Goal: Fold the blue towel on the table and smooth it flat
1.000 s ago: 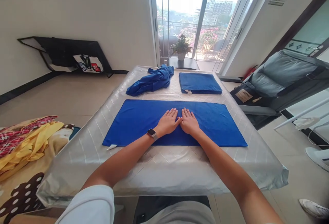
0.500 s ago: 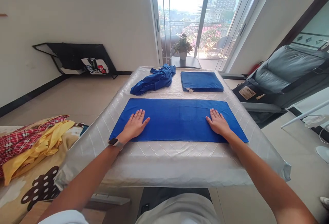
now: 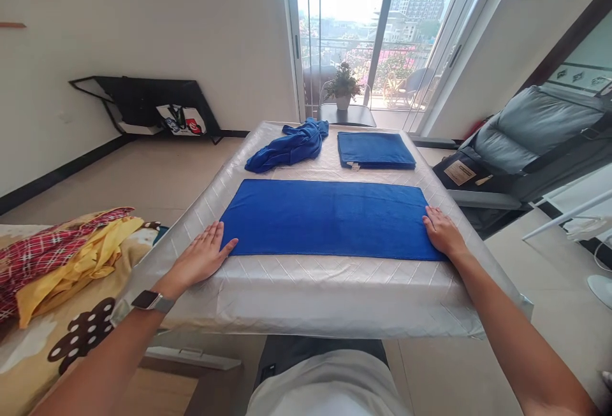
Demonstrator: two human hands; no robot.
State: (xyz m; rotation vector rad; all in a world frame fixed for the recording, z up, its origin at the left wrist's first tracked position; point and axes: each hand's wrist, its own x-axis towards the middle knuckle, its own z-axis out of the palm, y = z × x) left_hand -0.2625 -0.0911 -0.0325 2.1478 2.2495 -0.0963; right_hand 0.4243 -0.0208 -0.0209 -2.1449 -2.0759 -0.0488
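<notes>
A blue towel lies spread flat across the near half of the table, which has a silvery cover. At the towel's left end rests my left hand, palm down with fingers stretched out and the thumb over the near left corner. My right hand lies flat on the towel's right edge, fingers extended. Neither hand grips anything. Farther back, a crumpled blue towel sits on the left and a stack of folded blue towels on the right.
Behind the table stands a chair bearing a potted plant, in front of a glass sliding door. A grey recliner with a black bag is on the right. To the left, yellow and red plaid cloths lie on a patterned cover.
Both hands have slid outward over the blue towel, from its inner surface to its left and right ends. The towel stays flat. The view has shifted slightly.
</notes>
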